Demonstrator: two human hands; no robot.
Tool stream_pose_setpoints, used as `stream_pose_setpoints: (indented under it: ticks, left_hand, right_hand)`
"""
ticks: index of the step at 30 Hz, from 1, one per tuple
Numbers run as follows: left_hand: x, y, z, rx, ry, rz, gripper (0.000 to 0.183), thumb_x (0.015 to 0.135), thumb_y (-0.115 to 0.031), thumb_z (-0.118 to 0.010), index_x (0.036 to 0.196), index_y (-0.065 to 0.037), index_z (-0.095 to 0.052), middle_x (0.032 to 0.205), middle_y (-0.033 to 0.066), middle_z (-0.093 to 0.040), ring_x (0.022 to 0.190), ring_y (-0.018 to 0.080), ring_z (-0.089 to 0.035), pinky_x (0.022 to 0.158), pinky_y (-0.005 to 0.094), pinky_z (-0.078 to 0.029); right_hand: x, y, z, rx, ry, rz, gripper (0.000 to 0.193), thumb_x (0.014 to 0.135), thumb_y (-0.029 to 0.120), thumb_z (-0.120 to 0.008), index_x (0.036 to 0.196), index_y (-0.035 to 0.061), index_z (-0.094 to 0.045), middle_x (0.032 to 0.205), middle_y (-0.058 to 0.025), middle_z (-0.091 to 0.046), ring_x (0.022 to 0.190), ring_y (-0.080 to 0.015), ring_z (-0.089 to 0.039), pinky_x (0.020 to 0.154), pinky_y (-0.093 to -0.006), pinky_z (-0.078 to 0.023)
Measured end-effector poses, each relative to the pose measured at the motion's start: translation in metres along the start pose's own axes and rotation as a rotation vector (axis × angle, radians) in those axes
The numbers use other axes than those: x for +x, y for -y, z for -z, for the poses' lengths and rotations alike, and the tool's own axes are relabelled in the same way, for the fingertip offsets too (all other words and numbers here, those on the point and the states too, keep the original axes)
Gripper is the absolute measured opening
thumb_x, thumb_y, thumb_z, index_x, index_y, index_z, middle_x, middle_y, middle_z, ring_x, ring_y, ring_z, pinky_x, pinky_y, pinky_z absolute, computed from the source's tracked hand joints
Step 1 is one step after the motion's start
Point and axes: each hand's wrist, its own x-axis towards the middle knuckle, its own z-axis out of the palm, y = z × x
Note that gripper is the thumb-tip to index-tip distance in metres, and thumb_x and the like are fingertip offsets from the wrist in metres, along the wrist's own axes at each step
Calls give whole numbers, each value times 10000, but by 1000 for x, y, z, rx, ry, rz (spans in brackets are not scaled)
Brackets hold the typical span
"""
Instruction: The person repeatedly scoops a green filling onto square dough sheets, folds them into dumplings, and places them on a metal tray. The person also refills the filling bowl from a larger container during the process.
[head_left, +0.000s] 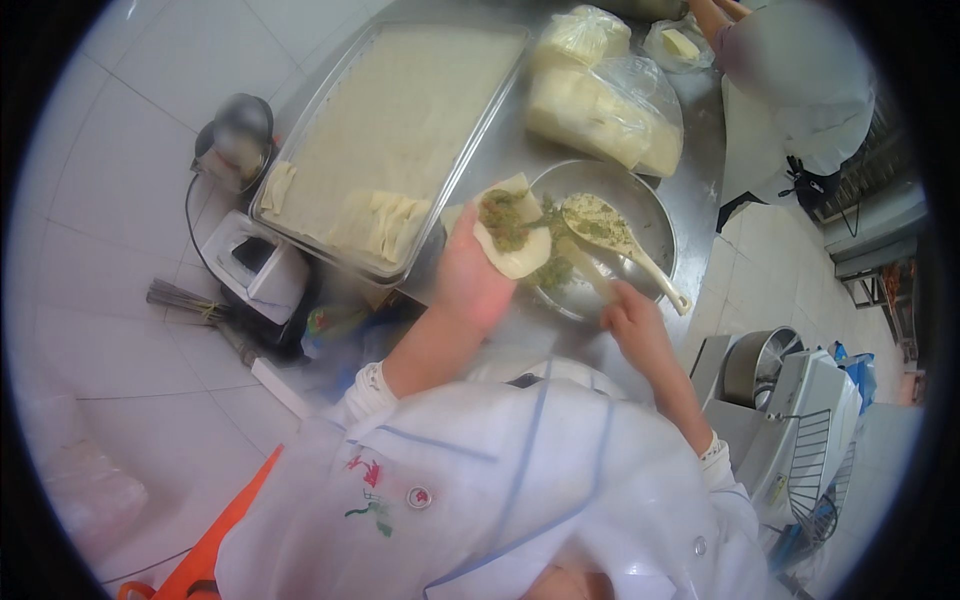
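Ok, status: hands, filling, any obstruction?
Left hand holds dough wrapper, filling on it. Right hand grips flat tool, tip at filling. Large spoon alongside, handle past rim of metal bowl.

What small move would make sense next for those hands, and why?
Perhaps the right hand should draw the pale tool back: its far end seems to reach the green filling, which already lies on the open dough wrapper in the left hand.
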Motion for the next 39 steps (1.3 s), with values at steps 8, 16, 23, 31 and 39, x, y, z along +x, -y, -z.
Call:
stream_pose_setpoints:
  ticks: [8, 16, 23, 31, 39]
  left_hand:
    - [-9, -3, -9, -132, -17, 106, 423, 1001, -284, -328, 1307, -7, -422, 1323, 149, -483, 1231, 315, -454, 1073, 493, -316]
    - [-13, 14, -24, -69, 0, 196, 444, 1007, -324, -334, 1331, -25, -394, 1339, 142, -462, 1254, 304, -433, 1078, 482, -320]
    - [-7, 16, -21, -104, 42, 196, 438, 1011, -320, -320, 1325, -25, -396, 1335, 141, -457, 1249, 294, -433, 1081, 469, -324]
    - [-4, 18, -16, -81, 90, 193, 446, 1005, -321, -339, 1336, -27, -388, 1352, 142, -446, 1251, 287, -433, 1070, 458, -344]
    - [-1, 17, -25, -6, 43, 115, 462, 1013, -319, -257, 1350, -18, -353, 1325, 149, -468, 1222, 266, -456, 1071, 432, -355]
  right_hand:
    - [6, 34, -5, 515, -81, -19, 234, 907, 105, -453, 1121, 35, -518, 685, 32, -492, 575, -40, -436, 523, -203, -356]
    - [35, 65, -13, 526, -274, 199, 114, 851, 98, -655, 937, 35, -612, 635, 58, -492, 567, -22, -418, 512, -194, -344]
    - [28, 68, -13, 316, -377, 282, 114, 846, 92, -662, 936, 37, -617, 601, 61, -478, 543, -25, -405, 505, -198, -347]
    - [26, 67, -11, 232, -348, 289, 203, 836, 109, -678, 1021, 36, -638, 662, -11, -572, 574, -55, -482, 539, -217, -408]
    - [7, 91, 1, 92, -288, 578, 236, 914, 116, -547, 1125, 34, -614, 775, -124, -639, 656, -197, -588, 648, -304, -474]
